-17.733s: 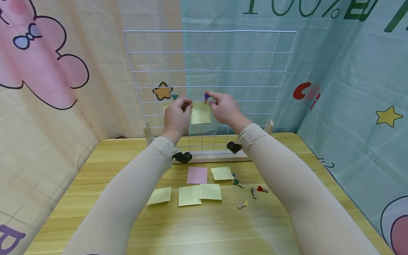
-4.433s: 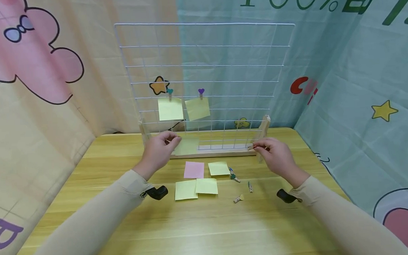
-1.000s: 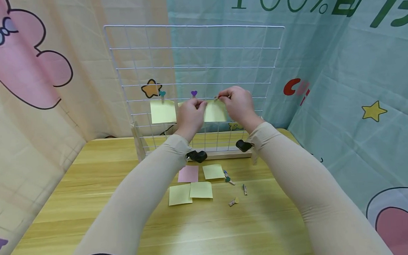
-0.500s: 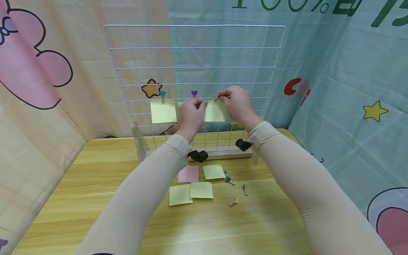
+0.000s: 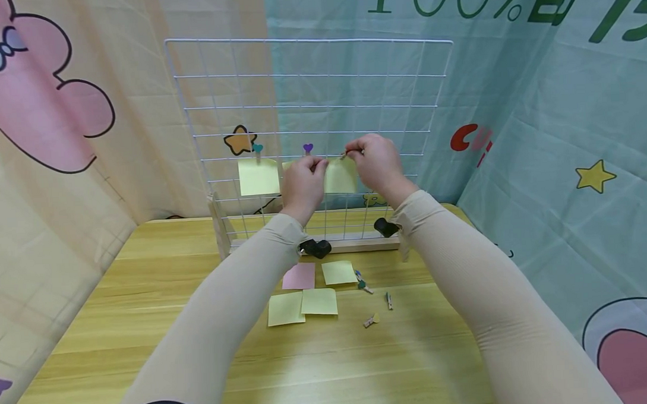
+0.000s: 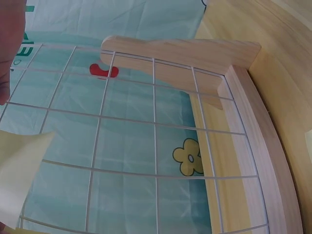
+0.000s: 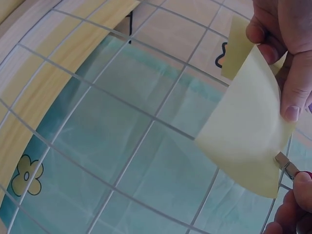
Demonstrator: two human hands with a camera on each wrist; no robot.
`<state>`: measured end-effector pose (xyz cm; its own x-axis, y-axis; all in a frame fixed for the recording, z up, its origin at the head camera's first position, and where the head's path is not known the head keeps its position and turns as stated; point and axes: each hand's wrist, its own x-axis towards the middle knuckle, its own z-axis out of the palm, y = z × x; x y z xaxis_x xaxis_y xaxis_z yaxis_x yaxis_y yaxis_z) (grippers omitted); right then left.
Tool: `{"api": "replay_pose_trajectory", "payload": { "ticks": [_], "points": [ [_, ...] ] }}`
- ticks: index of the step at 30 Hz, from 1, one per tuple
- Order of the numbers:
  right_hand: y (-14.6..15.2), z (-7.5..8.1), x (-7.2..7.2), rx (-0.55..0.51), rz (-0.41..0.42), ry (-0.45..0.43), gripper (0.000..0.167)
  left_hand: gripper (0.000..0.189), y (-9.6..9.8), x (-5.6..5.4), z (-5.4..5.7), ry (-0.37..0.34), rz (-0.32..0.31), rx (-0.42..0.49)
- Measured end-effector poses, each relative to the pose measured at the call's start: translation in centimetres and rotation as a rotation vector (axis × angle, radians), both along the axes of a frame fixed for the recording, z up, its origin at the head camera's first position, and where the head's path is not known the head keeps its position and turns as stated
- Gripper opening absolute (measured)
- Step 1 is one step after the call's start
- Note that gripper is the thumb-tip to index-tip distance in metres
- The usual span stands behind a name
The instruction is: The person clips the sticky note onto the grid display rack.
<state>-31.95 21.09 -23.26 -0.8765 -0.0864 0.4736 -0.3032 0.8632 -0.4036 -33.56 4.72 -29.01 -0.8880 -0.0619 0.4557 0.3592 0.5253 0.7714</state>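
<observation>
My left hand (image 5: 303,188) pinches the top left corner of a yellow sticky note (image 5: 341,176) against the wire grid (image 5: 308,41). At the note's top right, my right hand (image 5: 378,164) pinches a small wooden clothespin (image 7: 288,167) with a red end. In the right wrist view its tip meets the note's edge beside a wire. To the left, another yellow note (image 5: 259,177) hangs from a teal-heart clothespin (image 5: 257,148). A purple-heart clothespin (image 5: 308,148) tops a further note, mostly hidden behind my left hand.
On the wooden table (image 5: 243,359) lie a pink note (image 5: 298,276) and several yellow notes (image 5: 320,302). Loose clothespins (image 5: 370,320) lie right of them. The grid stands in a wooden base (image 5: 357,246), with printed curtains behind.
Since the oldest frame, the purple-heart clothespin has been let go with its note hanging. Another note and the red clothespin left the table for the grid. Over the last second, the hands barely moved.
</observation>
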Motion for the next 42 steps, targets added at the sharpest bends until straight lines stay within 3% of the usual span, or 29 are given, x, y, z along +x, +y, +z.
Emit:
{"api": "replay_pose_trajectory", "payload": {
  "ticks": [24,42],
  "points": [
    [-0.35,0.27,-0.34,0.108,0.001,-0.034,0.028,0.027,0.46,0.0,-0.44,0.048,0.049,0.011],
    [-0.55,-0.04,-0.37,0.096,-0.002,-0.011,0.029,0.027,0.84,-0.24,-0.8,0.095,0.076,0.059]
  ]
}}
